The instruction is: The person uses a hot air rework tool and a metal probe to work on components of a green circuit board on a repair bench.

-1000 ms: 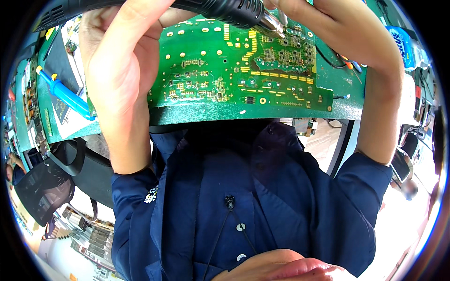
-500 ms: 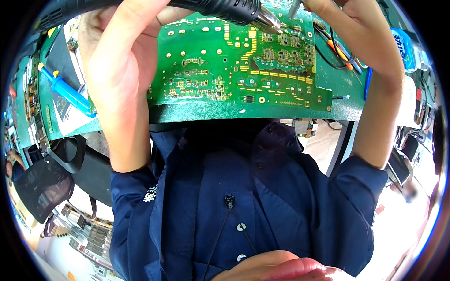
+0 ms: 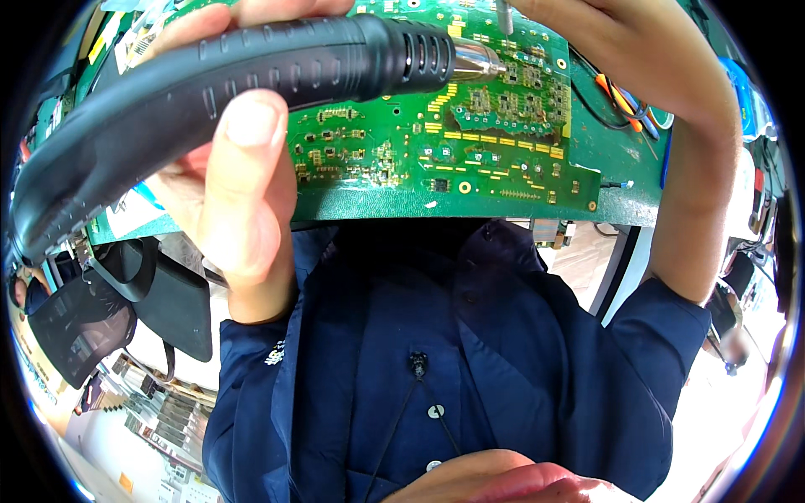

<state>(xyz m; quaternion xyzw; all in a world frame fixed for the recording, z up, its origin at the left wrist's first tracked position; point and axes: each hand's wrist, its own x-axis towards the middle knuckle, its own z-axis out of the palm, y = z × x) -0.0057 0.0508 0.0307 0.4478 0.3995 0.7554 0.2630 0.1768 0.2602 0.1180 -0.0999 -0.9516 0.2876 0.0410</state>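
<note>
My left hand is closed around the ribbed black handle of a hot air gun, thumb along its near side. The gun lies almost level across the upper left, its metal nozzle pointing right, over a green circuit board. Small chips crowd the board just right of and below the nozzle tip. At the upper right, my right hand has its fingers mostly cut off by the frame's top edge. Beside them a slim grey rod-like tool points down at the board; its kind is unclear.
The board rests on a green-topped bench. To its right lie orange-handled tools and a dark cable, with a blue package beyond my right forearm. A black chair stands at the left, below the bench edge.
My left hand has turned and brought the gun's handle down and nearer, so the gun is now more level. Its nozzle stays over the same chips. My right hand has shifted only slightly.
</note>
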